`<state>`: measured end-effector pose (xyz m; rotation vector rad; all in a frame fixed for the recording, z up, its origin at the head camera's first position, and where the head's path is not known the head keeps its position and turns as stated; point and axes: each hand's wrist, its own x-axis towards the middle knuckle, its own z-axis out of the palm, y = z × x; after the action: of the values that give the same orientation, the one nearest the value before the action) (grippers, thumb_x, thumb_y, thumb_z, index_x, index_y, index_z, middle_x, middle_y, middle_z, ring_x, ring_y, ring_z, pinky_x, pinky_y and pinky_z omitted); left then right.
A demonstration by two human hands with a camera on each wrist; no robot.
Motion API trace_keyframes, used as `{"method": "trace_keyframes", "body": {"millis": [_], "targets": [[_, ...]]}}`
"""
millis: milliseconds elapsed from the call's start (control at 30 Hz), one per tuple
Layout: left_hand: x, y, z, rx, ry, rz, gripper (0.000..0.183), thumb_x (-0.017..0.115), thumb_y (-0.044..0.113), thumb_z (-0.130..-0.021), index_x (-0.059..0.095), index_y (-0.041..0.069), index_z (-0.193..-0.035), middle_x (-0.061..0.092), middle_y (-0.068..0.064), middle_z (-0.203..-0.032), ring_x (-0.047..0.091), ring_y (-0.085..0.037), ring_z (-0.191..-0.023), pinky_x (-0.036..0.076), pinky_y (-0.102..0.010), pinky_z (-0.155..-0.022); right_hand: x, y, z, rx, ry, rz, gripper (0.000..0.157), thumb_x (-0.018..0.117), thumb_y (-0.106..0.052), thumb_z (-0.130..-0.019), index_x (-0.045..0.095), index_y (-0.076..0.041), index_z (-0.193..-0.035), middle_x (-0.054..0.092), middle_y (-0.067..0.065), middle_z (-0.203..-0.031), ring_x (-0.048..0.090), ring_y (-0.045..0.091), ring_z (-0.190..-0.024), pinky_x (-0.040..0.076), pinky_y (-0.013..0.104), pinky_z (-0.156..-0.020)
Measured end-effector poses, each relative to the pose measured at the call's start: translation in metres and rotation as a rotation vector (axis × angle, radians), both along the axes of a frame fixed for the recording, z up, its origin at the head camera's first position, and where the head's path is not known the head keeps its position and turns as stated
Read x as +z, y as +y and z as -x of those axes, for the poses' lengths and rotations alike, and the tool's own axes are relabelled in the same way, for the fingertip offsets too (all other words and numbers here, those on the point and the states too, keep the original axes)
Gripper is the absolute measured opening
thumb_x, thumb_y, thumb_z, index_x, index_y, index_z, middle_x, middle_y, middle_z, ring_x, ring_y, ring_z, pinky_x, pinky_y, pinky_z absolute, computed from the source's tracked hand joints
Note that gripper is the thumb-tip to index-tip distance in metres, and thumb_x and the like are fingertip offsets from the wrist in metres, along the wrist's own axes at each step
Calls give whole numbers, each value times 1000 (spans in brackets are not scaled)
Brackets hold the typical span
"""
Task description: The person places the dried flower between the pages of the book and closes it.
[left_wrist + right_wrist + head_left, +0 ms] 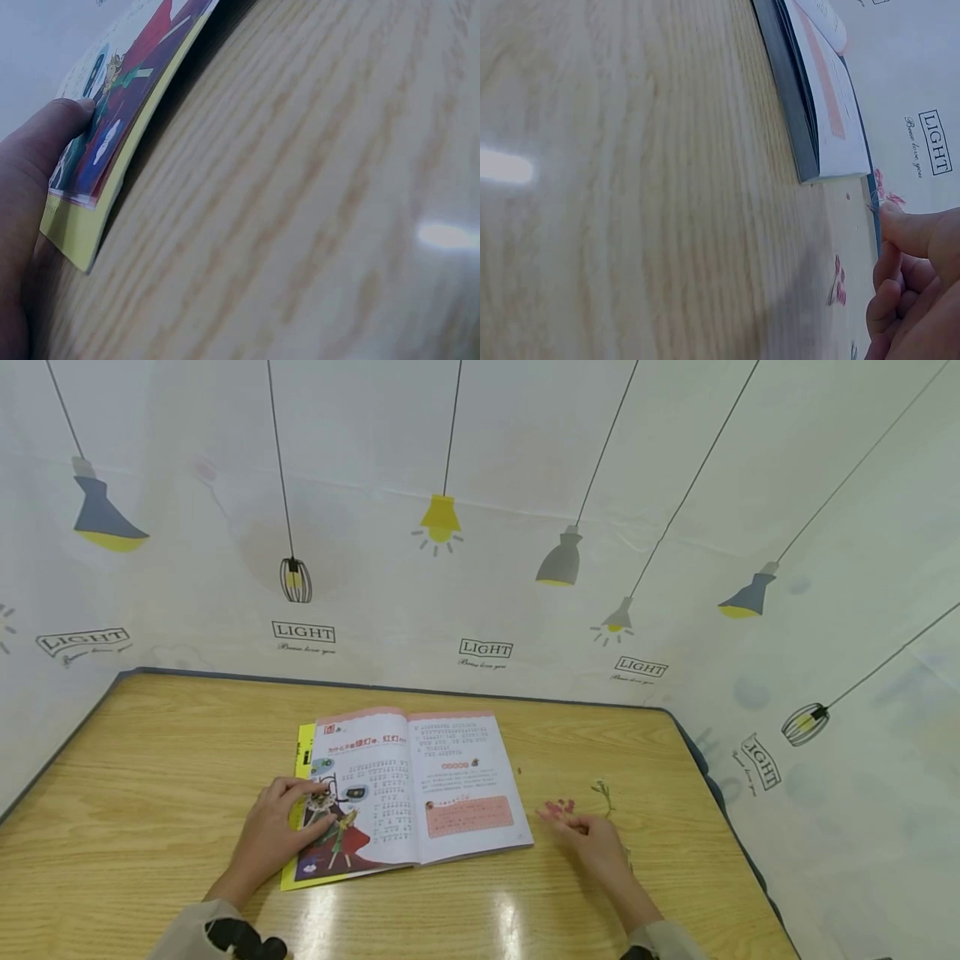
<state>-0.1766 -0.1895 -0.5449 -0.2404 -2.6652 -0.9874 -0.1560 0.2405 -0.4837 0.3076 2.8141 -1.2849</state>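
Note:
An open book [465, 777] with printed pages lies on the table. My left hand [273, 827] rests on its illustrated left page, thumb and fingers spread and pressing it; in the left wrist view the thumb [56, 127] touches the picture. To the right of the book, my right hand [596, 847] pinches a small pink flower sprig [885, 196] between thumb and fingertips, raised off the table. Below it in the right wrist view, another pink sprig [838, 283] lies on the wood. A thin green sprig [603, 790] lies just beyond the right hand.
A yellow cover or sheet [303, 747] sticks out under the book's left side. The wooden table [150, 760] meets a pale wall cloth [375, 568] printed with hanging lamps at its far and side edges. A tiny dark speck [519, 770] lies right of the book.

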Motion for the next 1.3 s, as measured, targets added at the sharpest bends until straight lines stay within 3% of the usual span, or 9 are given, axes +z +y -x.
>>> {"method": "trace_keyframes", "body": {"millis": [167, 500, 667, 767, 833, 900, 1000, 1067, 1300], "targets": [[0, 0, 0, 3, 3, -1, 48, 74, 45, -73, 65, 15, -109, 48, -7, -107, 44, -28, -99, 35, -50, -80, 2, -11, 10, 25, 35, -13, 21, 67, -14, -83, 68, 7, -85, 64, 10, -82, 55, 18, -75, 45, 32, -65], [0, 1, 0, 6, 3, 6, 49, 74, 46, -73, 65, 15, -110, 47, -7, -107, 44, -28, -99, 34, -49, -81, 3, -34, 28, 60, 65, 62, 15, 68, -10, -81, 67, 5, -76, 57, 1, -66, 46, 11, -61, 39, 26, -55], [0, 0, 0, 5, 5, 4, 48, 75, 44, -72, 64, 15, -110, 47, -7, -107, 44, -28, -99, 34, -49, -81, 9, -47, 37, 75, 33, 70, 16, 66, -12, -84, 68, 4, -79, 57, 0, -68, 46, 11, -62, 39, 26, -56], [-1, 0, 0, 3, 5, 6, 49, 75, 44, -72, 64, 15, -110, 47, -7, -108, 44, -28, -98, 34, -49, -81, 13, -56, 44, 63, -3, 35, 19, 66, -18, -85, 69, 0, -80, 57, 0, -67, 47, 12, -63, 39, 32, -63], [-1, 0, 0, 3, 7, 8, 49, 75, 44, -72, 64, 15, -110, 47, -6, -107, 44, -28, -98, 35, -49, -81, 16, -61, 48, 53, -27, 9, 20, 66, -23, -85, 69, -4, -79, 58, -1, -69, 47, 13, -65, 36, 43, -75], [-1, -1, 0, 3, 8, 8, 49, 75, 44, -72, 64, 14, -110, 47, -6, -107, 44, -27, -98, 35, -49, -81, 17, -65, 52, 63, -24, 3, 21, 66, -24, -85, 69, -5, -78, 58, 0, -70, 48, 14, -66, 35, 47, -76], [-1, -1, 0, 3, 4, 3, 50, 74, 45, -72, 64, 14, -110, 47, -6, -107, 44, -27, -98, 35, -48, -81, 18, -71, 57, 95, -7, 33, 24, 67, -27, -84, 69, -4, -78, 60, 2, -72, 49, 15, -67, 39, 41, -74], [-2, -1, 1, 6, -3, 2, 51, 74, 47, -72, 64, 15, -110, 47, -6, -107, 44, -27, -99, 35, -48, -81, 17, -75, 61, 118, 7, 58, 24, 68, -25, -84, 70, -2, -79, 62, 5, -74, 51, 15, -66, 41, 32, -61], [-3, -1, 1, 7, -12, 4, 53, 72, 50, -73, 64, 15, -111, 48, -6, -108, 44, -27, -99, 35, -49, -82, 12, -90, 74, 77, -66, 38, 19, 67, -20, -84, 70, -1, -86, 64, 5, -80, 53, 14, -71, 42, 27, -61]]}}
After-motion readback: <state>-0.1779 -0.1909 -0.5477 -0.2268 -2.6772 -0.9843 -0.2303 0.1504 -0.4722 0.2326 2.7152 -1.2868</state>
